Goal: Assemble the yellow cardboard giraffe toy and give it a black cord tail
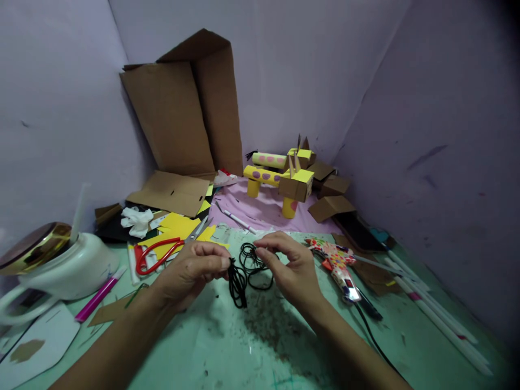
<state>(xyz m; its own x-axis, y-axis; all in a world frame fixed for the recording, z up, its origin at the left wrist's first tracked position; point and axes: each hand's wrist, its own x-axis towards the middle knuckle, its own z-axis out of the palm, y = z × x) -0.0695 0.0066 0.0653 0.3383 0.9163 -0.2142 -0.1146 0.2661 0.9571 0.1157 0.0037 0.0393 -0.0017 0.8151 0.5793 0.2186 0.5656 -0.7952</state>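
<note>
A looped bundle of black cord (238, 284) hangs from my left hand (203, 265), pinched between thumb and fingertips. More black cord (251, 259) lies in loose coils just right of the bundle, between the hands. My right hand (290, 262) is beside these coils, its thumb and index finger curled toward each other; whether a strand is between them is too small to tell. Scissors with red handles (160, 250) lie beyond my left hand. To the right of my right hand rests a patterned glue gun (339, 265) with its black cable.
Two yellow cardboard animals (266, 176) stand on pink cloth (235, 203) at the back. Large cardboard (174, 119) leans against the wall. A white pot (77, 271) and purple marker (97, 298) are at left, glue sticks (439, 319) at right. Yellow paper (179, 223) lies beyond the scissors.
</note>
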